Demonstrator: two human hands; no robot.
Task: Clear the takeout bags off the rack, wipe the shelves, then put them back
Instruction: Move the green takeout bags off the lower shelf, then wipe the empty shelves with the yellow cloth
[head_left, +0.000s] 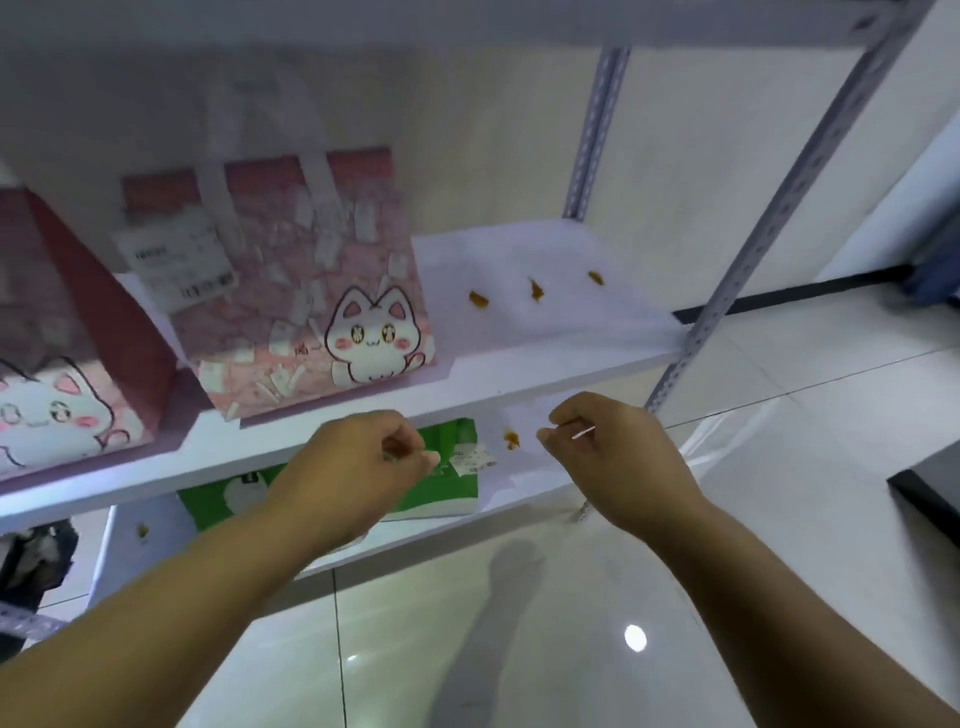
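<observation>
Both hands half-curled, holding nothing: left hand (358, 462) over green takeout bag (441, 483) on lower shelf (524, 499), right hand (618, 457) just right of it. Two pink cat bags (306, 291) on middle shelf (545, 358), left; orange stains (478, 300) at right. Lift bags upright; contents unseen

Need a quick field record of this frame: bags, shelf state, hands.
upper shelf: two pink cat bags, one central, one at the left edge
upper shelf stains: three orange spots on the bare right part
lower shelf: green bag, one orange spot to its right
left hand: fingers curled, in front of the green bag
right hand: fingers curled, nothing clearly held
cloth: none visible
</observation>
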